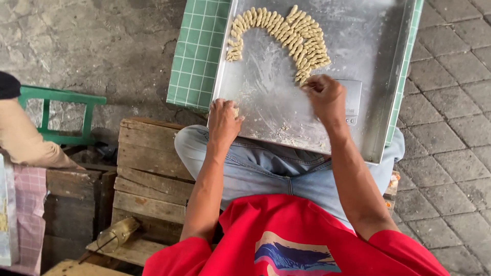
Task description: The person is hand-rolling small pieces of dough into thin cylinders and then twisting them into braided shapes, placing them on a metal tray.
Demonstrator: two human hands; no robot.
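On the floured metal tray (378, 76), ridged dough curls (302, 38).

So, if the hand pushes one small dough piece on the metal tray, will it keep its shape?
Probably not well. The dough pieces look soft and uncooked, so one could likely bend or squash under the right hand. The floured metal tray looks smooth, so a piece may slide rather than stick.

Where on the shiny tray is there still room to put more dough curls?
The metal tray is bare to the right of the dough pieces, out to its right rim, and inside their arch down to the left hand. It is crowded along the arch, where the right hand touches its end.
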